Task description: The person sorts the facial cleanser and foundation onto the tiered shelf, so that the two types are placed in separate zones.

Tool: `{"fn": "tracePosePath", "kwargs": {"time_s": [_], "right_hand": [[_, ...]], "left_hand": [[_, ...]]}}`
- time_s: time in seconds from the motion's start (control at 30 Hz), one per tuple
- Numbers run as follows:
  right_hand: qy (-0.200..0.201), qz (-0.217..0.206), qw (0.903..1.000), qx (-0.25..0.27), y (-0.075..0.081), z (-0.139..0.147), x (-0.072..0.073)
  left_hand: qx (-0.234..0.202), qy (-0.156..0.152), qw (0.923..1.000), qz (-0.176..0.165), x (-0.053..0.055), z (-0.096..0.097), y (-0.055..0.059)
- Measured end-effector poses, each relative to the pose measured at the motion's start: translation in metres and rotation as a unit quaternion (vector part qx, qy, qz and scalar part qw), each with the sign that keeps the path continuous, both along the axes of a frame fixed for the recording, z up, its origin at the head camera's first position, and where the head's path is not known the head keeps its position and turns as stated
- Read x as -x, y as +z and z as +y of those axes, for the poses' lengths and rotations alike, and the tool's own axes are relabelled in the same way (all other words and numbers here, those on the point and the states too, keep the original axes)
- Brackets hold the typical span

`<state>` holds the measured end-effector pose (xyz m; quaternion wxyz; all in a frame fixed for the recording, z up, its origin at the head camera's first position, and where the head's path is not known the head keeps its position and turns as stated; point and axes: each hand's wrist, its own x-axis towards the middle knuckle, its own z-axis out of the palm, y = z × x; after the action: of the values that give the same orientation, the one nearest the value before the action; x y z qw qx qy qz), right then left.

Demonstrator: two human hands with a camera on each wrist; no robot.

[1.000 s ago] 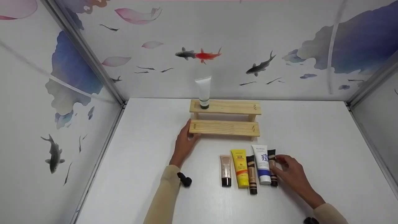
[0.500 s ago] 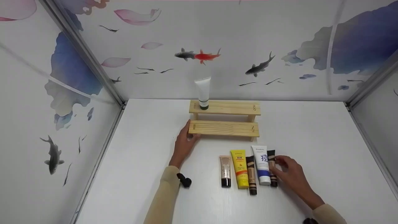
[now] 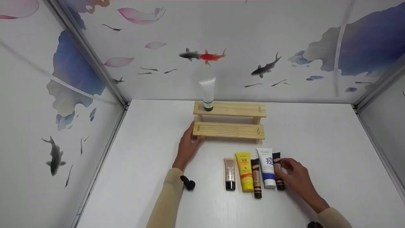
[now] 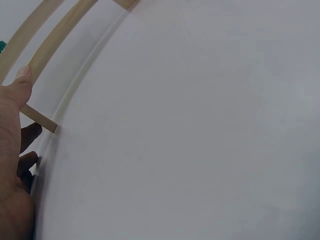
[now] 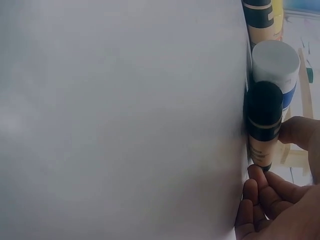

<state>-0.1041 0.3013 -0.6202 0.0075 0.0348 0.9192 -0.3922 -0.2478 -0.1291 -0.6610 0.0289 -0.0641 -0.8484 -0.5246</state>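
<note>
My left hand point(image 3: 188, 145) grips the left end of the lower step of a two-step wooden stand point(image 3: 229, 130). In the left wrist view its thumb lies on the board's edge, with the fingers lower down by a leg point(image 4: 40, 119). On the table my right hand point(image 3: 297, 177) pinches a slim brown tube with a black cap point(image 3: 280, 183) between thumb and fingers. That tube lies right beside a white tube with a blue band point(image 3: 266, 167). In the right wrist view its black cap point(image 5: 265, 102) points toward the camera.
To the left lie another slim brown tube point(image 3: 257, 180), a yellow tube point(image 3: 244, 172) and a rose-beige tube with a black cap point(image 3: 230, 172). A white tube with a dark green cap point(image 3: 208, 91) stands upright on the upper step. Printed panels point(image 3: 158, 85) wall the table.
The capped end of the slim brown tube in my right hand has shifted slightly to the right, away from the white tube. Both hands stay in place.
</note>
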Motion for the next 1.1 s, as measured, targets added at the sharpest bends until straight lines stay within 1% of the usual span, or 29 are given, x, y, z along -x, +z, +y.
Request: {"fn": "tracePosePath", "kwargs": {"time_s": [0.2,0.4,0.6,0.77,0.93,1.1], "right_hand": [[-0.002,-0.007,1.0000,-0.005,0.002,-0.001,0.002],[-0.001,-0.021,0.9997,-0.012,0.003,-0.001,0.003],[0.003,-0.025,0.9995,-0.019,0.004,-0.002,0.004],[0.009,-0.029,0.9992,-0.026,0.006,-0.003,0.005],[0.009,-0.048,0.9982,-0.033,0.008,-0.003,0.009],[0.013,-0.051,0.9979,-0.038,0.011,-0.001,0.014]], "left_hand": [[0.006,0.004,1.0000,0.002,-0.001,0.001,0.001],[0.014,0.007,0.9999,0.002,0.001,0.002,0.001],[0.011,0.011,0.9999,0.000,-0.001,0.002,0.002],[0.007,0.013,0.9999,-0.007,0.000,0.001,0.001],[0.005,0.014,0.9998,-0.009,0.001,0.001,0.000],[0.007,0.015,0.9999,-0.002,0.002,0.002,0.001]]}}
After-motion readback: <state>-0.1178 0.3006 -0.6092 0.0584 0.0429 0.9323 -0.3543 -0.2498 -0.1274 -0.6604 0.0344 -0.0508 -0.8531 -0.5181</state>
